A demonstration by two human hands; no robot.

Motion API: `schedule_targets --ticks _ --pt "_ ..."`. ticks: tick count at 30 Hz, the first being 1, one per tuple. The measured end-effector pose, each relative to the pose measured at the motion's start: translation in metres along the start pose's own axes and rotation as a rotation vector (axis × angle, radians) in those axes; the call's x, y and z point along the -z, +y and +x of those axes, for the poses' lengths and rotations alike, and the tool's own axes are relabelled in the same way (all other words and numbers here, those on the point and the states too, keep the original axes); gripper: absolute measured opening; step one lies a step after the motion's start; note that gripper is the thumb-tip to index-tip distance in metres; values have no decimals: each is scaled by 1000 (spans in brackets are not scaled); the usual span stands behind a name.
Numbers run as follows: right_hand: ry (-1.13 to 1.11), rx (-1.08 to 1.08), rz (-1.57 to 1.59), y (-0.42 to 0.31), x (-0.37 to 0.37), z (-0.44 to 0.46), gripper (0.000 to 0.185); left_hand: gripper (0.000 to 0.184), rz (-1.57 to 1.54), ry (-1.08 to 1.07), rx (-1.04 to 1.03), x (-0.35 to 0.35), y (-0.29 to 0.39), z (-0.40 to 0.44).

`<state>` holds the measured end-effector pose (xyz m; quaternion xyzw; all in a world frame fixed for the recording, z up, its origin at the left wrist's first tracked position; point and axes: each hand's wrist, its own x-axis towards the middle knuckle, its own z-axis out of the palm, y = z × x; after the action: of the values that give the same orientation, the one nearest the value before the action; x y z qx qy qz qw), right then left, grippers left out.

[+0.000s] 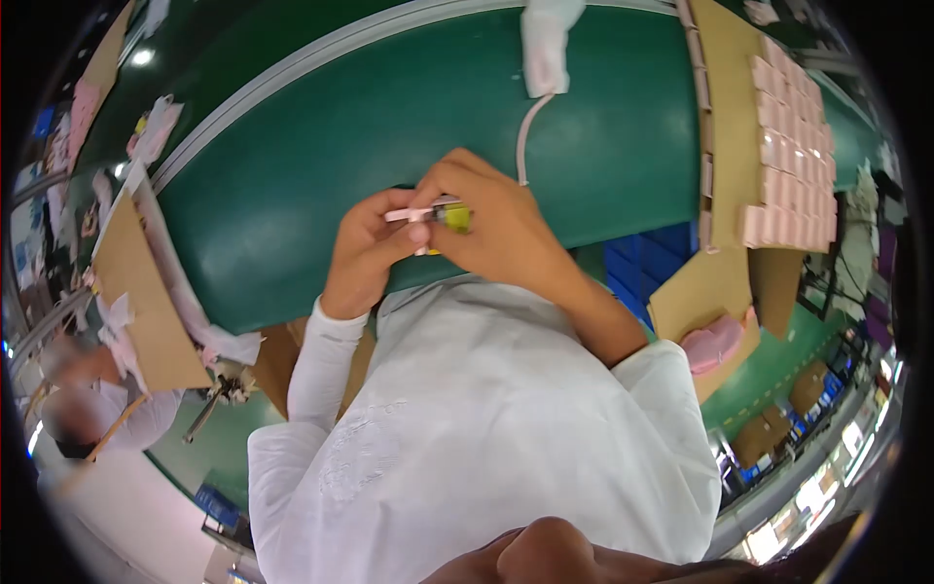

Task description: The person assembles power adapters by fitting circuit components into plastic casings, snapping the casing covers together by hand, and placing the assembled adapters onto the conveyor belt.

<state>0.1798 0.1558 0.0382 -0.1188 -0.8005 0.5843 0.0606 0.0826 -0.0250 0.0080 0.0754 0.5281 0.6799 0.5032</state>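
Observation:
Both hands meet over the near part of the green tabletop (282, 165), in front of my white top. My left hand (362, 255) is closed, pinching a small pale-pink piece (398, 214) between thumb and fingers. My right hand (491, 222) is wrapped round a small tool with a yellow-green handle (455, 217); its metal end touches or nearly touches the pink piece. Fingers hide much of the tool, so I cannot tell its exact kind. Beyond my right hand, a thin pink strip (525, 141) lies curved on the table.
A white plastic bag (548, 49) lies at the far edge. On the right, rows of pink pieces (790, 151) rest on cardboard (730, 107), above an open carton (696, 292) holding a pink bundle (712, 343). Another person (83, 399) sits at left behind a cardboard panel (146, 292).

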Motion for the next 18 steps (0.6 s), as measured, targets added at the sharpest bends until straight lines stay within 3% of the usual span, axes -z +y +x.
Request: schedule_targets --ticks 3,6,7,10,13,18 --pt "-18 -10 24 0 7 -2 22 43 -16 4 -16 1 -3 0" --pt "76 251 -19 9 10 -5 20 46 -70 39 -12 -7 3 1" --pt "109 213 13 4 20 -9 18 47 -93 39 0 -6 4 1" --pt "423 240 -110 10 61 -22 15 51 -143 45 12 2 1 1" --pt "847 80 -497 24 113 -44 13 54 -159 45 -4 3 -2 2" --pt "1242 -335 -860 53 195 -101 22 57 -121 33 -8 -1 -2 2"
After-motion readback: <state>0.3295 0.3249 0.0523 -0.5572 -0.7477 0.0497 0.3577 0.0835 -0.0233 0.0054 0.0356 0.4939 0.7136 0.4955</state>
